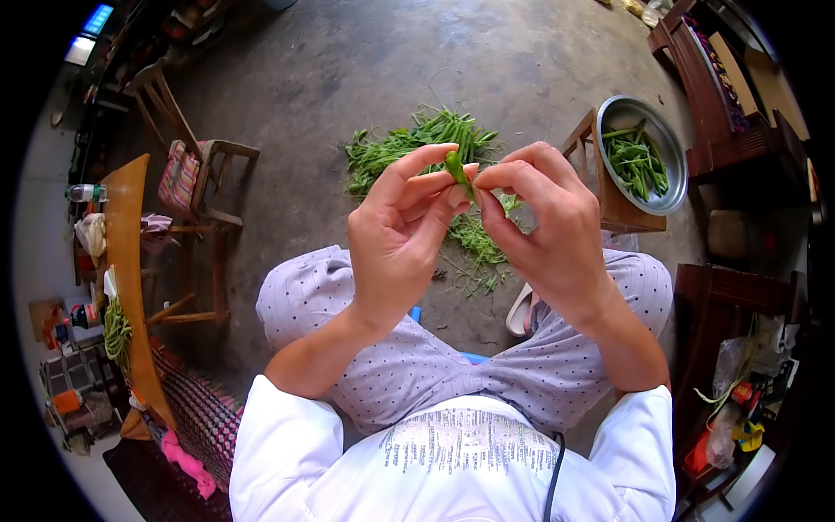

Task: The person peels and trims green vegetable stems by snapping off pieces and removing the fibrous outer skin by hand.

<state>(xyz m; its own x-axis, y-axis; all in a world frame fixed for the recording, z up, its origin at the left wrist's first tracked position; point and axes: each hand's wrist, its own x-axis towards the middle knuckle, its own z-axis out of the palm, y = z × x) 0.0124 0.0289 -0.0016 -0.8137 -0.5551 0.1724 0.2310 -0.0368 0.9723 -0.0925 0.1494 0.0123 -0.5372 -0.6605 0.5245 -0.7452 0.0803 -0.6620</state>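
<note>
A short piece of green vegetable stem [457,168] is held up in front of me, between both hands. My left hand [396,230] pinches it with thumb and fingers. The fingertips of my right hand [552,226] are closed on its right side, at the lower end. Beyond my hands, a pile of long green stems [409,143] lies on the floor. Nearer to me is a looser heap of thin green scraps [478,239], partly hidden by my hands. To the right, a metal basin [674,178] holds cut green stems [637,161].
The basin rests on a wooden stool [639,219]. On the left are a wooden chair [204,170] with a cushion and a wooden table [130,217]. Dark wooden furniture [731,296] lines the right side. My knees flank the scraps on the concrete floor [296,113].
</note>
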